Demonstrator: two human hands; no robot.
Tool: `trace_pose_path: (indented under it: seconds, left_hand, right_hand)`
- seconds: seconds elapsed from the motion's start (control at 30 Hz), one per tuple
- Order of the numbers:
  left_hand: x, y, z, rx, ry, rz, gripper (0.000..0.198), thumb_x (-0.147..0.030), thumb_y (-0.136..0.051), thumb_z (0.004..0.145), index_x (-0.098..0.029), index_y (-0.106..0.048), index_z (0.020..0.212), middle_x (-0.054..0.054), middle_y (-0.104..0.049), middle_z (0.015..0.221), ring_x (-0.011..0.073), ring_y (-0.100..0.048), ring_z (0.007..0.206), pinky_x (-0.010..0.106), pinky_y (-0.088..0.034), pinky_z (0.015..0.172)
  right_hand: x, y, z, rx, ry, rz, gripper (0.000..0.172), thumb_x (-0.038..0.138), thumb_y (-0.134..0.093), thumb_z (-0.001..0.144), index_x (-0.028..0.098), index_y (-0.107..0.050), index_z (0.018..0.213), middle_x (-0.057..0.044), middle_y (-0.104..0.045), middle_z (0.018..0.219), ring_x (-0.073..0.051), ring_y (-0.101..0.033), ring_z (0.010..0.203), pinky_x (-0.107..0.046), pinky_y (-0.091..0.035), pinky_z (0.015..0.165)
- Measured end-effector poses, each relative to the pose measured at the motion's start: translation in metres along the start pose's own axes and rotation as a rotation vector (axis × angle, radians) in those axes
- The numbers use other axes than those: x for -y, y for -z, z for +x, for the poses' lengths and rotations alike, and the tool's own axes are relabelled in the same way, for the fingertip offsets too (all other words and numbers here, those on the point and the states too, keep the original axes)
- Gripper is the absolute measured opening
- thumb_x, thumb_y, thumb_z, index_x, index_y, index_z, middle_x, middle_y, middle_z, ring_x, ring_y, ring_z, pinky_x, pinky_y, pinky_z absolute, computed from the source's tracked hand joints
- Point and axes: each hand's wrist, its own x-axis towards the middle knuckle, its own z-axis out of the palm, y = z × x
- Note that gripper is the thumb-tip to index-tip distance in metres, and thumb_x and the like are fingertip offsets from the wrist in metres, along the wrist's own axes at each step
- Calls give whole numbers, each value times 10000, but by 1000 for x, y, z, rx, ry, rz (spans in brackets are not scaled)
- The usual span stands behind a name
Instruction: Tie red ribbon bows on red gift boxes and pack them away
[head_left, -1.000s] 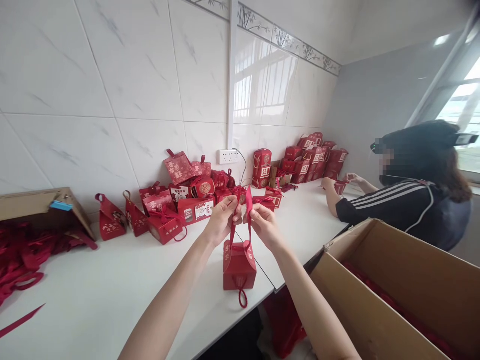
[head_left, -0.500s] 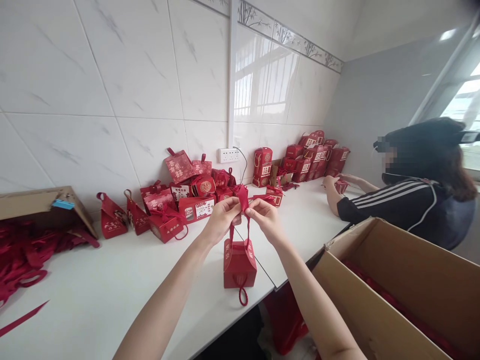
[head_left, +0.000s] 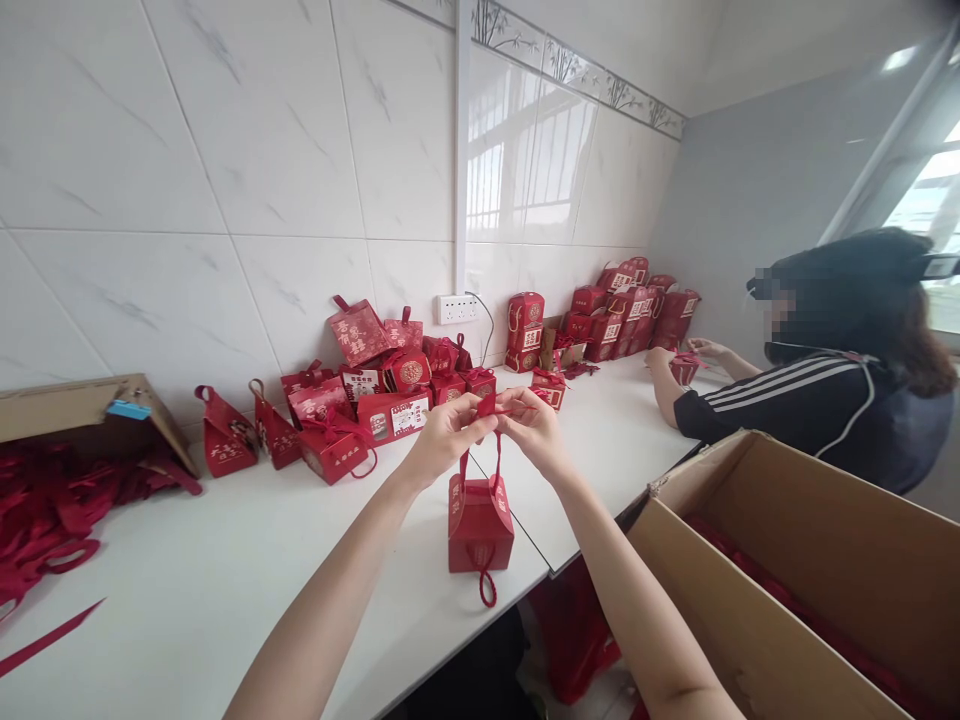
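Note:
A small red gift box (head_left: 480, 525) stands near the front edge of the white counter (head_left: 225, 570). Two red ribbon (head_left: 480, 405) strands rise from its top to my fingers. My left hand (head_left: 444, 432) and my right hand (head_left: 534, 428) are closed side by side above the box, pinching the ribbon ends between fingertips. A ribbon loop hangs off the box's front, over the counter edge.
Finished red boxes (head_left: 360, 395) are piled against the tiled wall, more (head_left: 622, 310) at the far right. A co-worker (head_left: 832, 390) sits at the right, handling a box. An open cardboard carton (head_left: 795, 570) is at lower right; loose red ribbons (head_left: 45, 520) and another carton (head_left: 90, 415) lie left.
My hands have dropped a little and drawn closer together, gathering the ribbon ends tighter above the box. The box has stayed in place.

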Motion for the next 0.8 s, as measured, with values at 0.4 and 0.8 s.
trace_pose_path:
  seconds: [0.4, 0.8]
  left_hand:
    - [-1, -10, 3, -66, 27, -103, 261, -374, -659, 730, -161, -664, 882, -4, -567, 606, 98, -516, 503, 224, -414, 473]
    - [12, 0, 8, -274, 99, -35, 327, -462, -696, 661, -170, -656, 804, 21, -617, 676, 137, -560, 594, 227, -464, 516]
  right_hand:
    - [11, -2, -7, -131, 255, -226, 84, 263, -637, 765, 236, -625, 843, -18, -607, 835, -165, -561, 810, -304, -450, 727]
    - [2, -8, -29, -110, 523, -492, 155, 130, -602, 758, 260, -677, 798, -34, -546, 823, -157, -571, 768, -298, -495, 694]
